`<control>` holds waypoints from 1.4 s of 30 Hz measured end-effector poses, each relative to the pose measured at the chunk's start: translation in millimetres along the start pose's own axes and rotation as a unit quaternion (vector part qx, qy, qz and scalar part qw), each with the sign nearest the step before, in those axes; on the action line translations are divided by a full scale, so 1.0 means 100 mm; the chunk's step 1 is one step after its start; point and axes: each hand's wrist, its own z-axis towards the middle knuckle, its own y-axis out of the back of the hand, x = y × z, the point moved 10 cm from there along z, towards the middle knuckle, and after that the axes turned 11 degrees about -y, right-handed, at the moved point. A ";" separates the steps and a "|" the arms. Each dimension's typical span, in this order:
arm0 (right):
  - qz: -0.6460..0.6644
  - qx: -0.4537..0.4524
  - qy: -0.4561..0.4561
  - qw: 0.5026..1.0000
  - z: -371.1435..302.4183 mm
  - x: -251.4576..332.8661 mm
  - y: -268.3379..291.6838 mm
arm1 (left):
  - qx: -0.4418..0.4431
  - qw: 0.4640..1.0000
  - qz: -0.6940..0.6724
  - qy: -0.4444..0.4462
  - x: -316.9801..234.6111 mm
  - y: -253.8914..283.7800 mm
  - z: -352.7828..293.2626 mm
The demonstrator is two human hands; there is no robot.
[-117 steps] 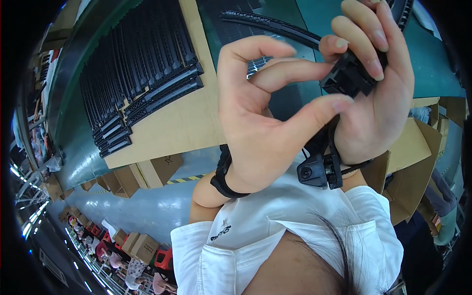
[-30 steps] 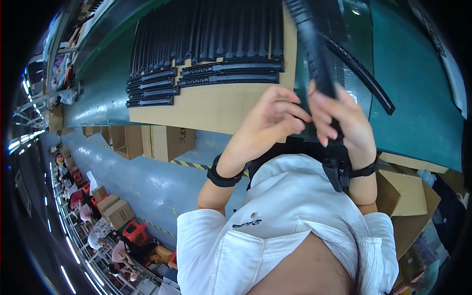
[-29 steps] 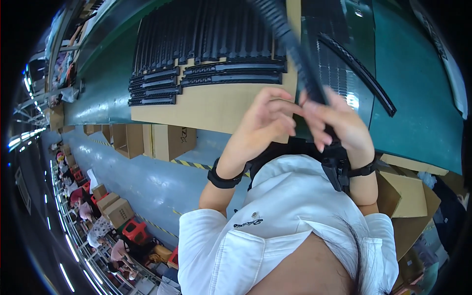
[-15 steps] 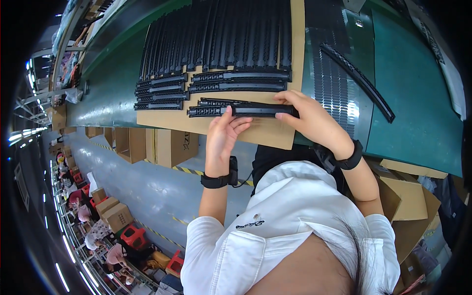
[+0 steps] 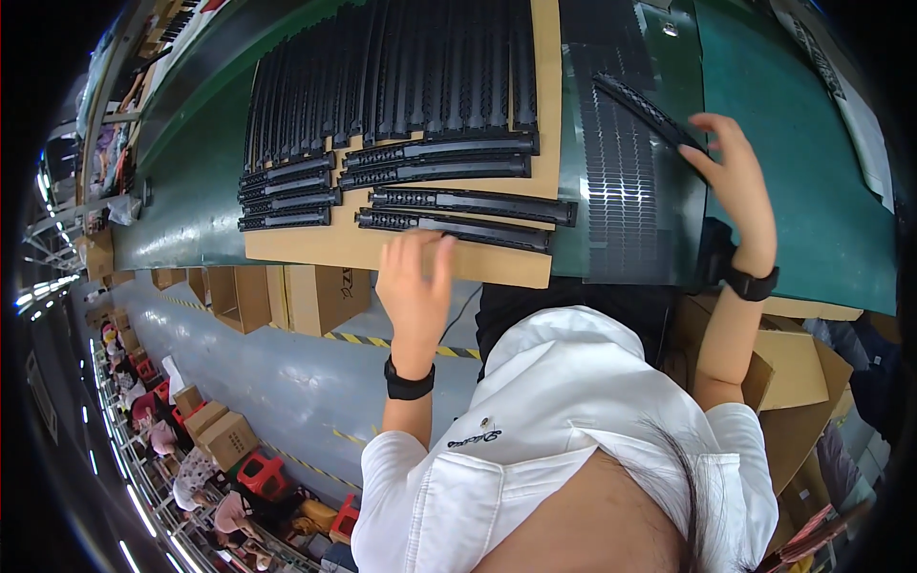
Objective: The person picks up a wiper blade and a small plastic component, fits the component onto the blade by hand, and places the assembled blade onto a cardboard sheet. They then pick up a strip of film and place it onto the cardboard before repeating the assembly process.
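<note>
My right hand [image 5: 743,186] reaches over the right side of the bench, thumb and fingers closed around the near end of a long black plastic strip [image 5: 642,103] with a ribbed, perforated face. Its hand-side end is partly hidden by the fingers. At the near edge of a cardboard sheet [image 5: 401,252], my left hand [image 5: 414,286] has its fingers extended and grips nothing. Its fingertips are at the lowest black strip [image 5: 478,232]; whether they touch it I cannot tell. Just beyond lies another slightly curved strip [image 5: 478,202], roughly parallel.
Many similar strips stand in a tight row [image 5: 401,76] at the sheet's far side, with short stacks [image 5: 287,196] at left. A shiny slotted panel [image 5: 619,181] lies on the green bench [image 5: 783,191]. Cardboard boxes [image 5: 330,298] sit below; people work at far left.
My right hand has left the strip on the cardboard and moved right to the loose strip. My left hand has shifted slightly nearer. Two strips now lie apart on the sheet. The view has shifted.
</note>
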 end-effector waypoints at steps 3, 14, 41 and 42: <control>-0.092 -0.014 -0.027 0.995 0.03 -0.36 0.07 | 0.077 0.959 0.188 -0.199 -0.60 -0.23 0.02; -0.104 0.042 -0.114 0.987 -0.08 -0.67 -0.03 | 0.120 0.955 0.234 -0.136 -0.15 -0.62 0.15; 0.516 -0.058 -0.149 0.841 -0.40 -1.16 0.51 | 0.169 0.938 0.052 -0.300 -1.78 -1.12 0.36; 0.516 -0.058 -0.150 0.842 -0.41 -1.18 0.52 | 0.194 0.912 -0.011 -0.361 -2.09 -1.22 0.32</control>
